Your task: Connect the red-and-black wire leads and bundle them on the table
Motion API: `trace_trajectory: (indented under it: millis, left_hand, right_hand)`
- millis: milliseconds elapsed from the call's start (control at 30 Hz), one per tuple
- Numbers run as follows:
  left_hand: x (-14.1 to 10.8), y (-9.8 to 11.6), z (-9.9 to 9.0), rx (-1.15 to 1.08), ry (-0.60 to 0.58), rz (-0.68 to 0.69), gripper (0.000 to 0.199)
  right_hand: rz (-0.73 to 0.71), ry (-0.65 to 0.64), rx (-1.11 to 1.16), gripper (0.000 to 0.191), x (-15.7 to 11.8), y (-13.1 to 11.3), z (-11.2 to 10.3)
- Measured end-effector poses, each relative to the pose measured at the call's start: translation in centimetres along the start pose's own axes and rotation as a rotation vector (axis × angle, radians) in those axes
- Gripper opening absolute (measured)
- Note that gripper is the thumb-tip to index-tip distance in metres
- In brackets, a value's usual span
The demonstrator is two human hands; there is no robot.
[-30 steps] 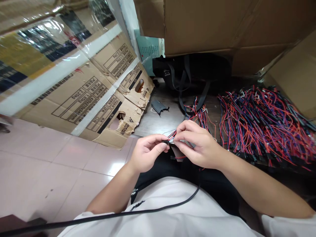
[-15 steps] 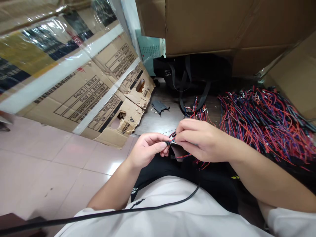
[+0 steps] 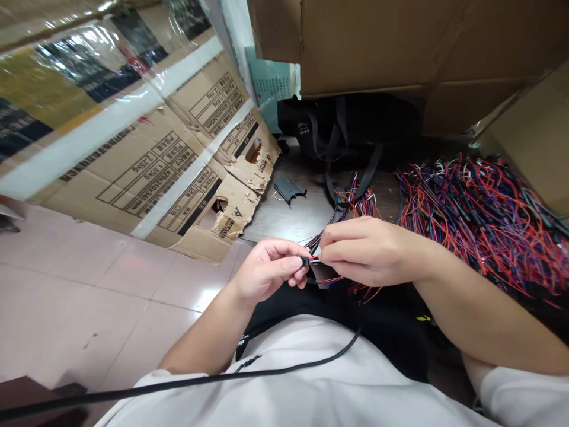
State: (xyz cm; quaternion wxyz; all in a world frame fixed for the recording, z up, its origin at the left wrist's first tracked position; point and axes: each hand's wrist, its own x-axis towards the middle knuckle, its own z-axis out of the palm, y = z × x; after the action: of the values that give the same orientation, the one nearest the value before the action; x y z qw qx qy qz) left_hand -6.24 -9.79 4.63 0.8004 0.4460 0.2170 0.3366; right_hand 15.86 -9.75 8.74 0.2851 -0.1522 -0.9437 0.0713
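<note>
My left hand (image 3: pixel 269 268) is closed, with thumb and forefinger pinching the black end of a cable (image 3: pixel 305 261). Thin coloured wires (image 3: pixel 313 260), red and white among them, run from that end toward my right hand (image 3: pixel 367 252). The fingertips of my right hand are pressed together on these wires, and the exact grip point is hidden behind the fingers. Just beyond my hands, a bunch of red, blue and black wires (image 3: pixel 355 198) lies on the dark wooden surface (image 3: pixel 262 224).
A large pile of red, blue and black wires (image 3: pixel 480 219) lies at the right. A small black plastic part (image 3: pixel 288 190) rests near the torn cardboard box (image 3: pixel 178 160) on the left. Behind are a black bag (image 3: pixel 355 121) and another cardboard box (image 3: pixel 377 47). A black cable (image 3: pixel 267 375) crosses my shirt.
My right hand has shifted slightly to the right along the wires, so a little more wire shows between the hands. My left hand keeps its pinch.
</note>
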Motion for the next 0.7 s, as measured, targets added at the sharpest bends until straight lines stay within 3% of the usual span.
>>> trace_trajectory:
  millis: [267, 700]
  left_hand:
    - [0.05, -0.23, 0.23, -0.051, 0.004, 0.002, 0.013]
    - [0.13, -0.41, 0.2, -0.048, 0.027, -0.024, 0.016]
  right_hand:
    - [0.002, -0.025, -0.149, 0.02, -0.36, -0.63, 0.08]
    - [-0.004, -0.061, -0.169, 0.023, -0.23, -0.57, 0.2]
